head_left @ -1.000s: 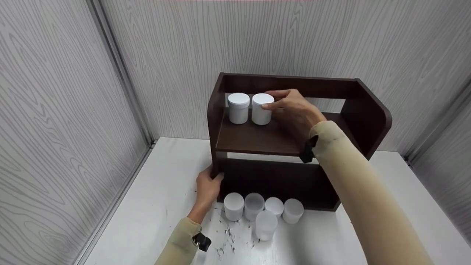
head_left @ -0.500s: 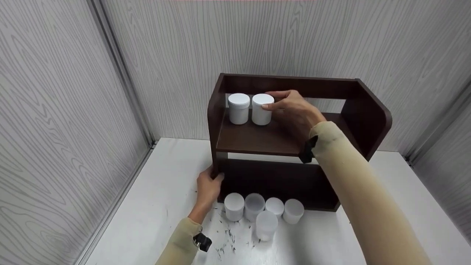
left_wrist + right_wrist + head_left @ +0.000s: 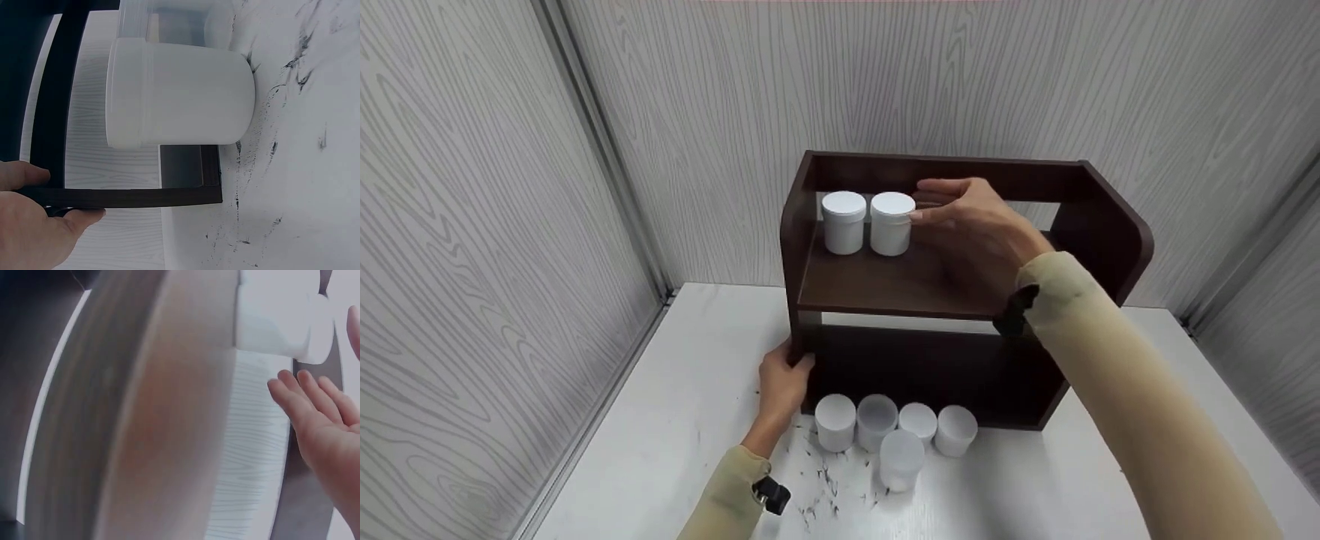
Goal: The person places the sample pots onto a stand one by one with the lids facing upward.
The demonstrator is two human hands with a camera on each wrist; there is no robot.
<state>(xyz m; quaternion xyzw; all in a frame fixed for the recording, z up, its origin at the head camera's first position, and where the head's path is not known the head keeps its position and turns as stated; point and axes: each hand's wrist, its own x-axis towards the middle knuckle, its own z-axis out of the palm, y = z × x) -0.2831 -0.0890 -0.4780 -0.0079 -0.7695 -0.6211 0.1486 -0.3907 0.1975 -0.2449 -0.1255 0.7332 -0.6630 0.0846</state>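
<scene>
Two white lidded jars stand side by side on the upper board of a dark brown shelf unit (image 3: 877, 286), a left jar (image 3: 844, 229) and a right jar (image 3: 890, 232). My right hand (image 3: 982, 211) is just to the right of the second jar, fingers extended and spread. The right wrist view shows a gap between those fingers and the jar (image 3: 273, 318). Low on the shelf's left side panel, my left hand (image 3: 784, 381) grips the front edge, thumb on the inner side; the left wrist view shows the panel (image 3: 129, 197) between thumb and fingers.
Several translucent white jars stand on the white table before the lower compartment, with one jar (image 3: 901, 461) in front of a row that starts with a leftmost jar (image 3: 835, 424). Dark scuff marks (image 3: 826, 480) streak the tabletop. Wood-grain walls (image 3: 720, 112) enclose the back and sides.
My right hand has let go of the right jar and drawn back to the right, its fingers parting. The jar stays upright on the board. My left hand keeps its grip.
</scene>
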